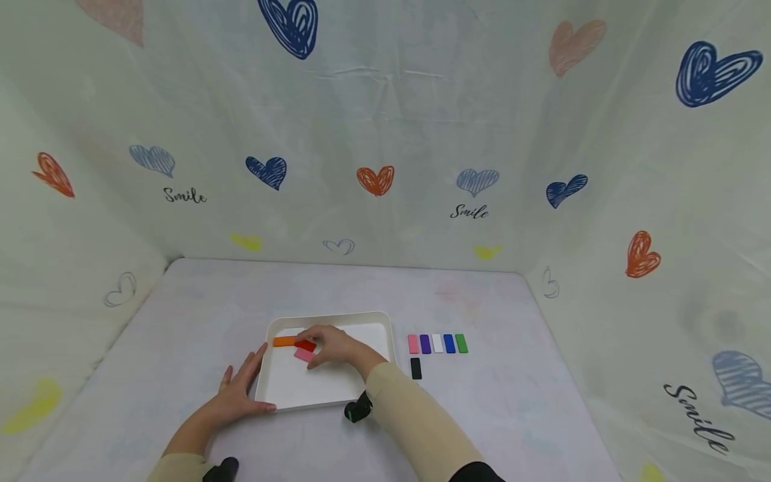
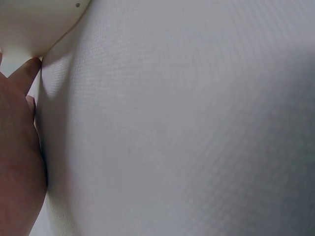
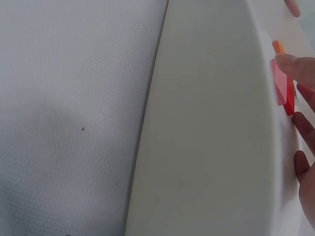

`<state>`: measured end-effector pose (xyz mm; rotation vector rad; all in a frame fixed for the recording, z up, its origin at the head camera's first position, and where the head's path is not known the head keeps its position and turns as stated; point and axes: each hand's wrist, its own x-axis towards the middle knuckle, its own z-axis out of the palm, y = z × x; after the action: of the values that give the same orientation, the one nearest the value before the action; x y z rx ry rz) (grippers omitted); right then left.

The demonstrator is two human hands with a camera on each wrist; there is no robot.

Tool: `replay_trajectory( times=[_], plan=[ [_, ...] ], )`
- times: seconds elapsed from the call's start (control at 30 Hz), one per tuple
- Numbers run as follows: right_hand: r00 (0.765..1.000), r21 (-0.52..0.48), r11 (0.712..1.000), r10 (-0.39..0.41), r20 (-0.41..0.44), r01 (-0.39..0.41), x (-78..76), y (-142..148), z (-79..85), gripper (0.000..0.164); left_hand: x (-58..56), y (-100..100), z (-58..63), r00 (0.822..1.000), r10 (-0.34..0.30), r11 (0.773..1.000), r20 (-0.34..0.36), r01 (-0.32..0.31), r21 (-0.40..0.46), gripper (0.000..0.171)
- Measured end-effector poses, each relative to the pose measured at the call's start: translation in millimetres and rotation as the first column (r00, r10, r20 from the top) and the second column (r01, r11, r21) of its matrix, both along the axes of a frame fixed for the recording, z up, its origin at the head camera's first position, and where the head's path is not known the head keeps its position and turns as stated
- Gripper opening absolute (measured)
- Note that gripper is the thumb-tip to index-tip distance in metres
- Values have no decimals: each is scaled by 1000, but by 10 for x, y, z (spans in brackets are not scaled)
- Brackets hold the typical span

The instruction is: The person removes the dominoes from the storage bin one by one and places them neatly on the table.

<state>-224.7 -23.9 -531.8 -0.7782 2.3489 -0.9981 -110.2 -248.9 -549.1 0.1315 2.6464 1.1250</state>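
Observation:
A white tray (image 1: 307,395) lies on the table, holding an orange bar (image 1: 284,341), a red bar (image 1: 306,345) and a pink bar (image 1: 304,355) near its left side. Reaching in from the right, my right hand (image 1: 337,345) pinches the red bar with bent fingers, the thumb close by the pink one. In the right wrist view the thumb lies in front of the red bar (image 3: 290,96) and other fingers behind it, beside the pink bar (image 3: 279,83). My left hand (image 1: 231,400) spreads along the tray's left front corner, fingers fairly straight, touching the edge.
Right of the tray lie pink (image 1: 413,344), purple (image 1: 425,344), white (image 1: 437,343), blue (image 1: 449,343) and green (image 1: 461,343) bars in a row, with a black bar (image 1: 416,368) below. A heart-printed cloth (image 1: 385,134) hangs behind and beside the table.

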Motion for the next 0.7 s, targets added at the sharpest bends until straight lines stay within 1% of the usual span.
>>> replay_trajectory(
  times=[0.1, 0.27, 0.37, 0.57, 0.7],
  plan=[
    [1000, 1, 1000, 3, -4, -3, -11, 10, -26, 53, -1, 5, -8, 1000, -2, 1000, -1, 2, -1, 127],
    [1000, -13, 1000, -8, -8, 8, -29, 23, -76, 50, -2, -9, -21, 999, -13, 1000, -34, 13, 4, 125],
    [1000, -29, 999, -25, 10, 25, -26, 36, -92, 48, -3, -8, -19, 999, -17, 1000, -46, 17, 1, 125],
    [995, -30, 996, -80, 51, 82, 22, 74, -65, 46, -17, 11, -7, 1000, -8, 1000, -18, 7, -13, 127],
    [992, -24, 994, -108, 60, 109, 43, 110, -46, 45, -25, 6, -13, 1000, -7, 1000, 0, 7, -15, 128]
  ],
)
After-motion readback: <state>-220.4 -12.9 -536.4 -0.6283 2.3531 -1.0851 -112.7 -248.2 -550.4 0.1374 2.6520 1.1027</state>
